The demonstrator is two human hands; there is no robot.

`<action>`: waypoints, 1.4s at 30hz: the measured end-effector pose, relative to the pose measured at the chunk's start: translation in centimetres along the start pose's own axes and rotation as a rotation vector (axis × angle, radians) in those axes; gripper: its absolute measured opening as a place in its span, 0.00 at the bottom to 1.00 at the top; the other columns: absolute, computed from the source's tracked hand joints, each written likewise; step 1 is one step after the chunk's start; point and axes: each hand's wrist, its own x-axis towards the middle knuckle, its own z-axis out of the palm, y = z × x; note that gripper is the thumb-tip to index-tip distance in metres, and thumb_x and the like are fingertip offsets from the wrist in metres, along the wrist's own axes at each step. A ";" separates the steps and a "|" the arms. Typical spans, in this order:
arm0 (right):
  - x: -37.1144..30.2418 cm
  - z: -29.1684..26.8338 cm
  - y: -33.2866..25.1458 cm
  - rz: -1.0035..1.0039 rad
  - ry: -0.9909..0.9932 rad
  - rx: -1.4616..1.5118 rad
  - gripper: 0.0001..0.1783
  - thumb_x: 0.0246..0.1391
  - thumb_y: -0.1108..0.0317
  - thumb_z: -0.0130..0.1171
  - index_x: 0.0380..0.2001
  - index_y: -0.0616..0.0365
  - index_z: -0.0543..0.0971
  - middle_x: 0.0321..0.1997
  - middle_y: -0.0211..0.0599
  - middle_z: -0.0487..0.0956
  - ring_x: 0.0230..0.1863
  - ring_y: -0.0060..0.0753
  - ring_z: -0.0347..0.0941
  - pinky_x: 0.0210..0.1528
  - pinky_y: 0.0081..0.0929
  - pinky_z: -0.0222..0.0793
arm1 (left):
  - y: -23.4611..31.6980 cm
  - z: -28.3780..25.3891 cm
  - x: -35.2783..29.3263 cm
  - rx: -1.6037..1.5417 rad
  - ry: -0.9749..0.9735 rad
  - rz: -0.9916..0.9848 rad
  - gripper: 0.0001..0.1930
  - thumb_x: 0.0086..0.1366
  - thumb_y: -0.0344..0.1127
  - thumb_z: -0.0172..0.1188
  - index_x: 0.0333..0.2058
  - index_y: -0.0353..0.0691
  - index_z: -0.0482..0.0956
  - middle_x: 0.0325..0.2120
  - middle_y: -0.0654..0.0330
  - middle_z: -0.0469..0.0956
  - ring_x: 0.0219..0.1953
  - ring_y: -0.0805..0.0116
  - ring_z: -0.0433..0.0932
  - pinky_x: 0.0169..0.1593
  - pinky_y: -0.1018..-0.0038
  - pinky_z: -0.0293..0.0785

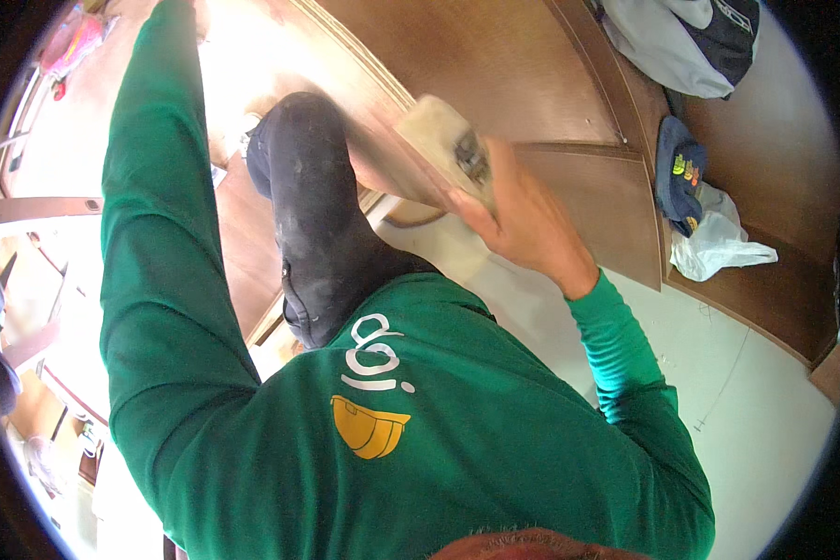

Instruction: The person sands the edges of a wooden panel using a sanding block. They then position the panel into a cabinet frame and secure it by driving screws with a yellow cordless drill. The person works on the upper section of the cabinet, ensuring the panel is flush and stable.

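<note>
My right hand (532, 215) is closed around the pale, worn handle (436, 131) of what looks like a handsaw. A dark patch marks the handle beside my fingers. The saw's blade (397, 163) is smeared by motion and slants up and left toward my bent leg (317, 187) in dark trousers. Pale wood-coloured board (252, 271) lies around that leg, partly washed out by glare. My left arm (159, 187), in a green sleeve, stretches up past the top edge, so the hand itself is out of sight.
Brown wooden panels (495, 65) stand beyond the saw. On the right, a shelf compartment holds a dark blue cap (681, 173), a white plastic bag (723, 238) and a grey-and-black bag (686, 42). Pale floor (756, 373) lies below. A pinkish packet (75, 42) is at upper left.
</note>
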 end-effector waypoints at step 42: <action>46.4 -0.1 -15.5 -0.496 0.026 -0.163 0.39 0.65 0.43 0.45 0.60 0.73 0.71 0.51 0.72 0.79 0.53 0.71 0.78 0.56 0.53 0.74 | 3.7 -0.2 0.8 -0.162 0.261 -0.099 0.33 0.74 0.55 0.45 0.49 0.24 0.81 0.50 0.30 0.80 0.58 0.38 0.77 0.61 0.55 0.71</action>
